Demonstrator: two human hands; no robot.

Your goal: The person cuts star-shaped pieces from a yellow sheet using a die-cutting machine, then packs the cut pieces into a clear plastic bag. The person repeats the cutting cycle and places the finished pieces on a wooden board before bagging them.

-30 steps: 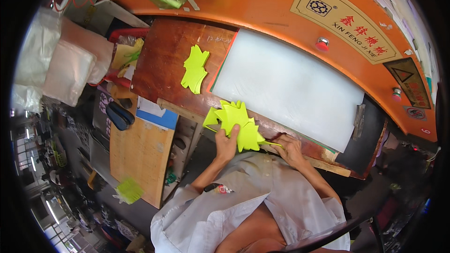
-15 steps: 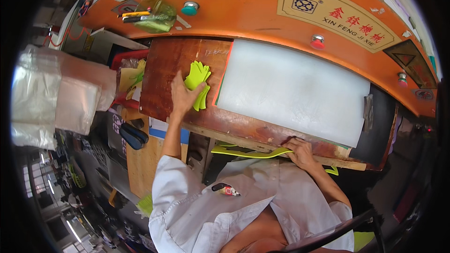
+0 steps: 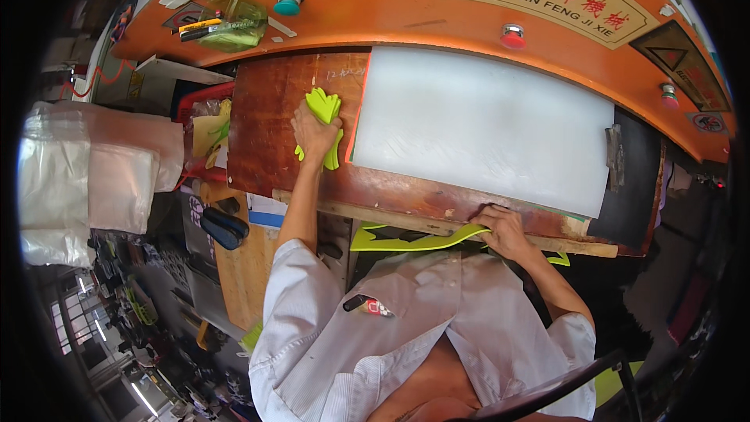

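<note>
Left hand (image 3: 312, 134) lies palm-down, fingers spread, on a small stack of bright yellow-green star-edged cut-outs (image 3: 326, 109), pinning it flat on the reddish-brown wooden board (image 3: 269, 125) just left of centre, beside the white cutting slab (image 3: 484, 121). Right hand (image 3: 504, 230), lower right of centre, pinches one end of a long yellow-green sheet offcut (image 3: 406, 241) hanging below the board's front edge, probably so it stays off the work surface. Above arches the orange machine housing (image 3: 375, 8).
</note>
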